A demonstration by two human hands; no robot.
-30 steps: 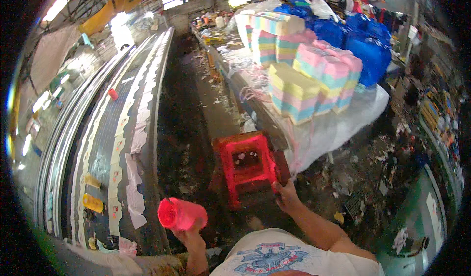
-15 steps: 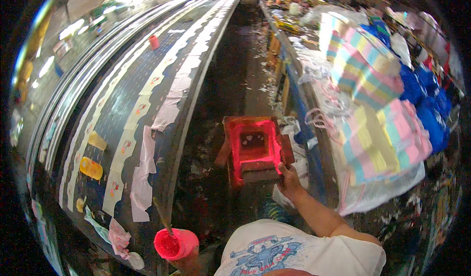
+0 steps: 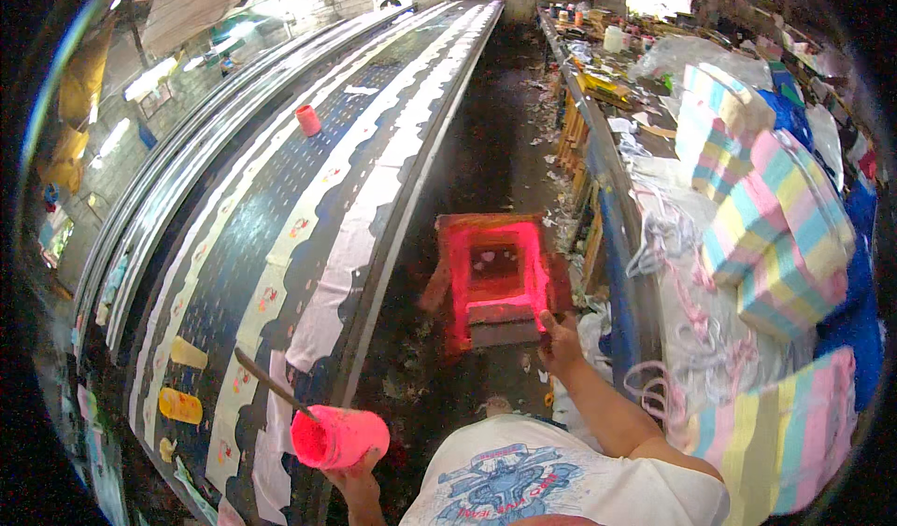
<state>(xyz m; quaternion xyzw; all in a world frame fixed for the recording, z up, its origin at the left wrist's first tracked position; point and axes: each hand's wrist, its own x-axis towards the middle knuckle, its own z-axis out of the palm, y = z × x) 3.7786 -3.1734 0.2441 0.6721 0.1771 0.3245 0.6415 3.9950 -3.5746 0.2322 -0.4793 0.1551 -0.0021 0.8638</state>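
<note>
My left hand (image 3: 357,475) grips a bright pink plastic tub (image 3: 353,435) from below, beside the long table's near edge. The tub is tilted, its mouth toward the left, with pink colour inside. A stick (image 3: 263,374) leans out of its mouth. In my right hand (image 3: 559,344) is a wooden-rimmed screen-printing frame (image 3: 488,222) smeared with pink ink, held by its right side over the aisle. Small pale shapes show in its dark middle.
On the left, a long dark table (image 3: 234,213) carries strips of scalloped cloth (image 3: 266,288), a pink cup (image 3: 307,120) and a yellow container (image 3: 179,405). On the right, a cluttered bench holds striped pastel cloth stacks (image 3: 780,236) and white ties (image 3: 659,246). Scraps litter the aisle floor (image 3: 500,143).
My view has shifted forward along the aisle, so tables and cloth stacks sit lower in it. The tub has risen and tilted, and its stick leans further left. Both hands keep their hold.
</note>
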